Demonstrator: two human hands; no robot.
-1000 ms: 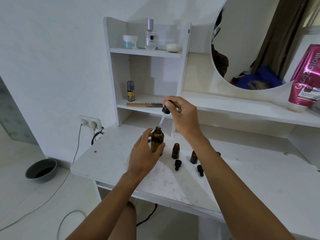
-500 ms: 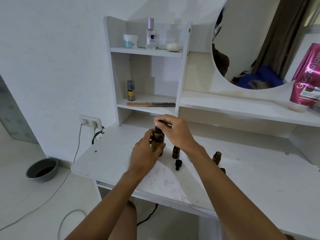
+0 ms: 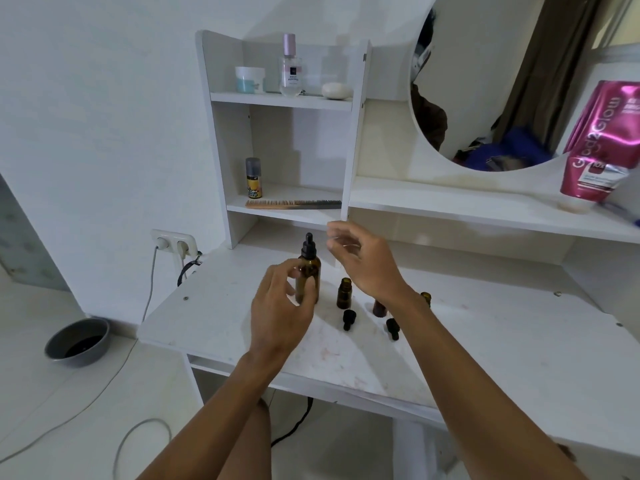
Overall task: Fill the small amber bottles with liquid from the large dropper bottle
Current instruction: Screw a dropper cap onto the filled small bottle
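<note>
The large amber dropper bottle (image 3: 309,268) stands upright on the white desk (image 3: 485,341) with its black dropper cap (image 3: 308,246) on. My left hand (image 3: 280,306) is just in front of and left of it, fingers loosely curled and overlapping its lower part without a firm grip. My right hand (image 3: 363,263) hovers to the right of the cap, fingers relaxed, holding nothing. One small amber bottle (image 3: 344,293) stands uncapped beside the big one. A second (image 3: 379,307) and a third (image 3: 426,297) are partly hidden behind my right wrist. Two small black dropper caps (image 3: 348,319) (image 3: 392,328) lie on the desk.
A shelf unit behind holds a comb (image 3: 292,204), a spray can (image 3: 253,178), a perfume bottle (image 3: 291,65), a jar (image 3: 249,79) and a soap (image 3: 336,90). A pink tube (image 3: 602,143) stands by the round mirror (image 3: 502,81). A wall socket (image 3: 173,242) and floor bowl (image 3: 78,341) are left.
My right hand lowered the dropper into the large bottle, left it seated there, let go and drew away to the right. My left hand loosened its hold on the bottle.
</note>
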